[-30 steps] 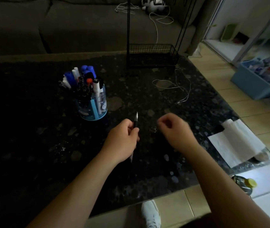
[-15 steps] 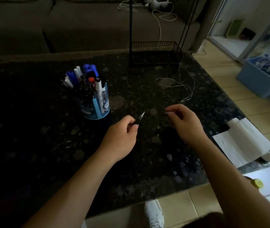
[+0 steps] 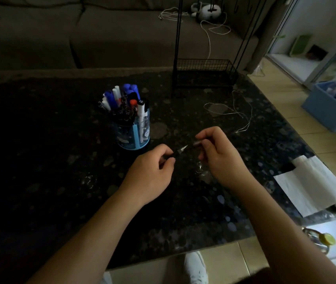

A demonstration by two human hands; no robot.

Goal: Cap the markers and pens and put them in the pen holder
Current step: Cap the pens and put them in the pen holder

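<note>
My left hand (image 3: 152, 171) grips a thin black pen (image 3: 180, 150) whose silver tip points up and to the right. My right hand (image 3: 218, 154) pinches a small dark cap (image 3: 197, 143) right at that tip; the two nearly touch. Most of the pen's barrel is hidden inside my left fist. A blue round pen holder (image 3: 133, 138) stands on the dark speckled table (image 3: 60, 160), just left of and beyond my hands. It is packed with several capped markers and pens (image 3: 124, 101), blue, white, black and one orange-topped.
A black wire basket (image 3: 204, 73) on a tall wire stand sits at the table's far edge. A thin white cord (image 3: 232, 111) lies beyond my right hand. White paper (image 3: 308, 185) overhangs the right corner. A blue bin (image 3: 330, 105) stands on the floor.
My right hand has come left with the cap to the pen's tip. My left hand tilted the pen from upright toward the right.
</note>
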